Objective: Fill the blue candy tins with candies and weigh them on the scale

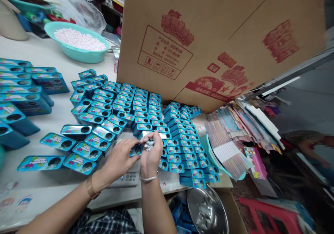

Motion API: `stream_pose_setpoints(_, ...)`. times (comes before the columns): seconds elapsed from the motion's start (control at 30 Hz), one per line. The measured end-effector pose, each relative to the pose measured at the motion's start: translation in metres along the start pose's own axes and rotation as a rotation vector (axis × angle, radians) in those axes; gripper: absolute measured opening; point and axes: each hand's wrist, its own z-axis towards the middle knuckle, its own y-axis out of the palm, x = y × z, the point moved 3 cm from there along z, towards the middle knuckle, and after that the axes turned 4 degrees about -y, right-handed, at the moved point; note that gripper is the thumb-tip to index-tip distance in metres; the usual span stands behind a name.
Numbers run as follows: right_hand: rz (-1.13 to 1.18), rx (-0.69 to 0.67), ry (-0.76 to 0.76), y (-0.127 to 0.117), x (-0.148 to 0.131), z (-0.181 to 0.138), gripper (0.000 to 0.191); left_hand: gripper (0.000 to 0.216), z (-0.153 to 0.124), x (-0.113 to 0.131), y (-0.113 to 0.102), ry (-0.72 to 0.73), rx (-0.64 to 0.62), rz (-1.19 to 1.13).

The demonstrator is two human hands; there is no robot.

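My left hand pinches a small blue candy tin by its edge, the round hole in its lid facing up. Cupped right beside that tin, my right hand holds a little heap of small whitish candies. Below the hands, a scale with buttons is partly covered by my left arm. Rows of blue tins with round holes stand around both hands. More tins stand loosely to the left.
A turquoise bowl of pale candies stands at the back left. A large cardboard box rises behind the tins. At right are a basket with stacked plastic pieces and a pile of packets. A steel bowl sits below the table edge.
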Motion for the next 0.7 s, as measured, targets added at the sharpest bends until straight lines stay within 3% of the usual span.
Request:
stream_pose_setpoints(0.23, -0.015, 0.023, -0.023, -0.003, 0.003, 0.0, 0.034, 0.036, -0.001, 0.001, -0.002, 0.02, -0.012, 0.002)
stream_pose_setpoints(0.47, 0.185, -0.005, 0.149, -0.007, 0.001, 0.011, 0.031, 0.04, -0.001, 0.004, -0.004, 0.012, -0.03, 0.023)
stream_pose_setpoints(0.57, 0.335, -0.076, 0.248, -0.012, -0.01, 0.018, 0.027, 0.053, -0.007, 0.007, -0.026, 0.033, 0.0, -0.007)
stream_pose_setpoints(0.7, 0.47, -0.114, 0.251, -0.024, -0.03, 0.021, 0.024, 0.053, -0.024, 0.008, -0.08, -0.067, 0.189, -0.045)
